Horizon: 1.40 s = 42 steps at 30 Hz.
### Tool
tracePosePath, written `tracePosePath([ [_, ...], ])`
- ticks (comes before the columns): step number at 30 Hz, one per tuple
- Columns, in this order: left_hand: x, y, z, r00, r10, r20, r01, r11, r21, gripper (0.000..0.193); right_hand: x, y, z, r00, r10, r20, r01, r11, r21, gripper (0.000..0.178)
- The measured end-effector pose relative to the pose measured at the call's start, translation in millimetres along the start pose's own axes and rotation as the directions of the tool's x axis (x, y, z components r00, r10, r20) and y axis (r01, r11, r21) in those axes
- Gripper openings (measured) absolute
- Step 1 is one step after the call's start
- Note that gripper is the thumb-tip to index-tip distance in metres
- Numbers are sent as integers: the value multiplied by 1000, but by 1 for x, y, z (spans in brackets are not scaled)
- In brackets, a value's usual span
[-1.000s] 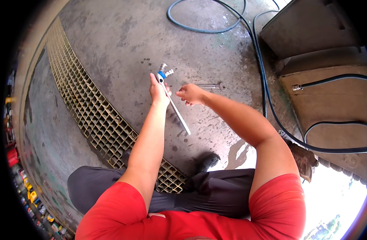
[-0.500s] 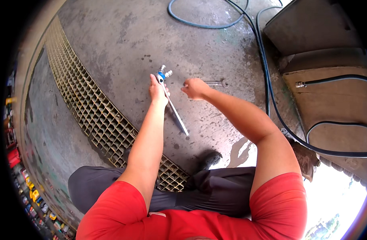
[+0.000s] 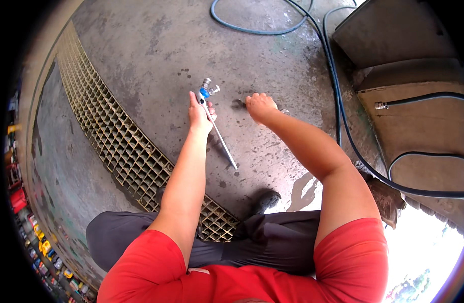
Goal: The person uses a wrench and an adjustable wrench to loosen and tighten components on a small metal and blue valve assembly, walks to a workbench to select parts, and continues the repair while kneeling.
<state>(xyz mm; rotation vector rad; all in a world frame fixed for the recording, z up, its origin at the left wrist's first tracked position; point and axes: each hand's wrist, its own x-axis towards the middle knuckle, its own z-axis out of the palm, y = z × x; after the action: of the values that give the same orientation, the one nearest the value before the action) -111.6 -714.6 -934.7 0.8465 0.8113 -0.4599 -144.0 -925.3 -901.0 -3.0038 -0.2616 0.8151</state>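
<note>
My left hand (image 3: 199,113) is wrapped round a slim silver metal tube (image 3: 223,145), its long end slanting down toward me. At the tube's upper end are a blue collar (image 3: 205,93) and two shiny metal fittings (image 3: 207,82) that branch apart. To the right, my right hand (image 3: 262,107) is closed over the middle of an open-end wrench (image 3: 237,104) at floor level. One dark jaw of the wrench sticks out left of the fingers, and a bit of its other end shows right of the wrist. The fingers hide its shank.
A metal floor grating (image 3: 108,118) curves along the left. Dark hoses (image 3: 334,76) run over the concrete floor (image 3: 156,55) at the right and loop at the top. A hose end with a metal coupling (image 3: 381,105) lies on a brown surface at the right.
My right hand has moved slightly right and away from me, onto the wrench, whose left jaw now shows. The left hand still holds the tube, nearly unmoved.
</note>
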Motion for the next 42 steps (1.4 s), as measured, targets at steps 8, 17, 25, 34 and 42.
tracePosePath([
  [8,-8,4,10,994,103,-43,-104,994,-28,55,-14,-21,-34,989,-146,-31,145,885,442,25],
  [17,-31,5,30,963,250,-100,-246,968,55,51,-15,-55,-62,988,-91,-127,150,782,605,25],
  [25,-39,4,34,942,330,-56,-326,942,75,48,-19,-69,-70,985,-44,-166,133,808,574,25],
  [34,-32,2,26,956,293,25,-293,956,-22,47,-25,-82,-73,992,39,-117,32,835,550,24],
  [42,-30,4,26,964,243,105,-219,955,-198,46,-33,-92,-70,978,133,-161,3,764,645,32],
])
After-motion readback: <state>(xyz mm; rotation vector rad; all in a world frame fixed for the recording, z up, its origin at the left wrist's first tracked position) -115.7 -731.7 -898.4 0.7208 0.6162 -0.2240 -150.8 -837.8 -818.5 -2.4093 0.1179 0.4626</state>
